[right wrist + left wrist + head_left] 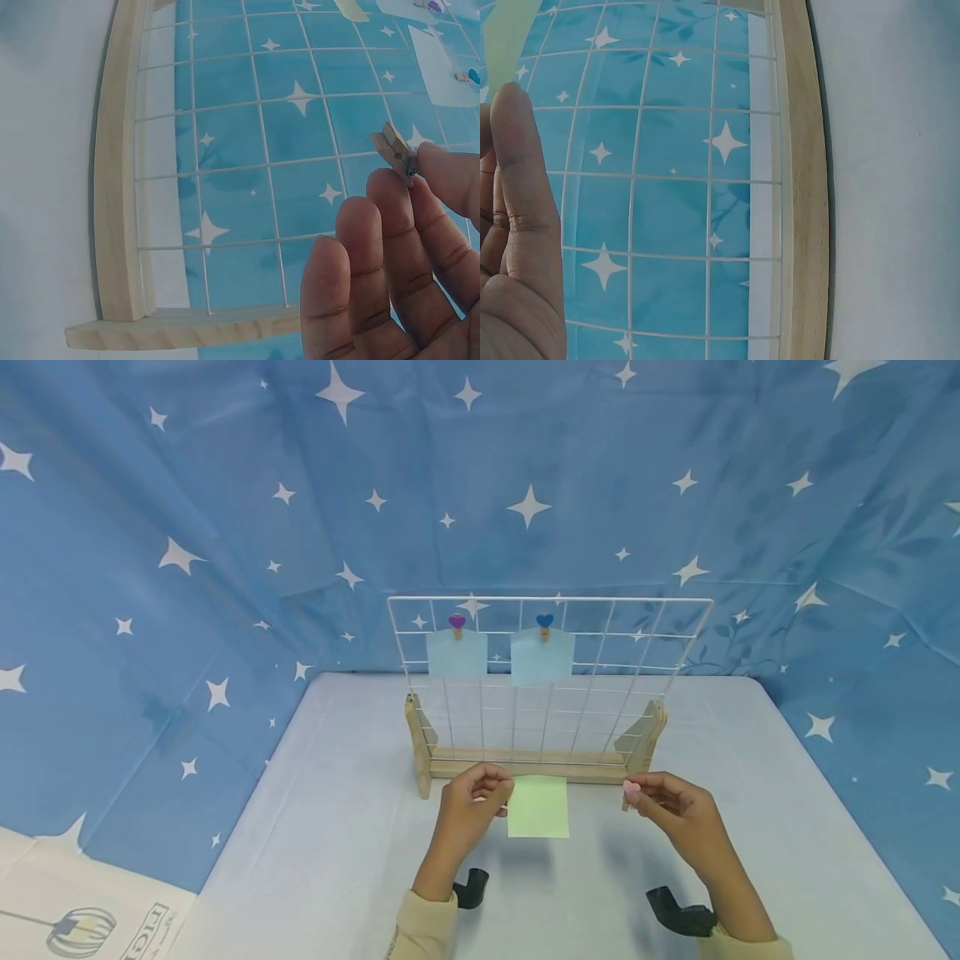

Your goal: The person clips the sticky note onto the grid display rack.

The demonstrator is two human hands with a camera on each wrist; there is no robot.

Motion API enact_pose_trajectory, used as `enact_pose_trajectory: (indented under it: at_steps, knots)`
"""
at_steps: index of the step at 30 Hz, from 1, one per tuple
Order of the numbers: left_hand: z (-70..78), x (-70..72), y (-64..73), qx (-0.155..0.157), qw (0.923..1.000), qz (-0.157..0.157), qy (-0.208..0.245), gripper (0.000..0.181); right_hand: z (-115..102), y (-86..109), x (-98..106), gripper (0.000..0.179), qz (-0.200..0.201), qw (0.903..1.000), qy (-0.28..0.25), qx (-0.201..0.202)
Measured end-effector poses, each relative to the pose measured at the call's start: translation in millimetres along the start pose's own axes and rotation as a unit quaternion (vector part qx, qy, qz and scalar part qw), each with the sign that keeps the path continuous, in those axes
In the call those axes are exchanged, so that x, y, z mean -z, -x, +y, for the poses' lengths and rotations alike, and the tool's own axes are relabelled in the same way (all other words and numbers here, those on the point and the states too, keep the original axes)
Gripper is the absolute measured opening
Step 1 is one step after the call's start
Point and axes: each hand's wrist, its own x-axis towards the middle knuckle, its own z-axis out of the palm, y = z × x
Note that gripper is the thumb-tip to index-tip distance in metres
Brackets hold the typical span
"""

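Note:
My left hand (471,806) pinches a yellow-green sticky note (538,807) by its left edge, in front of the rack's wooden base. A corner of that note (506,41) shows above the fingertips in the left wrist view. On the right, my right hand (678,814) holds a small wooden clothespin (396,154) between thumb and fingers; its pink heart (632,787) shows in the head view. Both hands are apart from the white wire grid (600,677). Two light blue notes hang on the grid, one (457,655) under a purple heart clothespin (457,622), the other (542,658) under a blue heart clothespin (545,622).
The grid stands in a wooden base (525,766) with end supports (420,743) on a white table (337,827). Behind hangs a blue cloth (420,460) with white stars. Black curved pieces (471,889) sit at both wrists. Printed pale fabric (82,902) lies at lower left.

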Motion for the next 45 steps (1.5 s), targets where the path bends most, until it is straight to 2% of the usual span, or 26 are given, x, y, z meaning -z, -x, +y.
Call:
enact_pose_trajectory:
  at_steps: [9, 16, 24, 32, 45]
  knots:
    - [6.7, -8.5, -7.8, -0.026, 0.9996, 0.003, -0.002, 0.009, -1.6, -0.6, 2.4, 0.017, 0.009, 0.9999, 0.011, -0.001]
    - [11.9, -13.1, -15.5, -0.034, 0.9993, 0.009, -0.015, 0.007, -3.8, -5.4, 4.5, 0.015, 0.017, 0.9992, 0.021, 0.029]
    - [18.8, -14.1, -19.5, -0.052, 0.9986, 0.007, -0.011, 0.008, -8.6, -12.8, 7.6, 0.015, 0.027, 0.998, 0.041, 0.038]
    - [23.1, -16.1, -21.4, -0.054, 0.9985, 0.008, -0.003, 0.009, -16.0, -18.8, 11.2, 0.015, 0.027, 0.9972, 0.048, 0.051]
    - [29.2, -21.2, -20.9, -0.056, 0.9982, -0.005, 0.019, 0.01, -22.4, -23.0, 18.5, 0.016, 0.025, 0.9957, 0.02, 0.087]
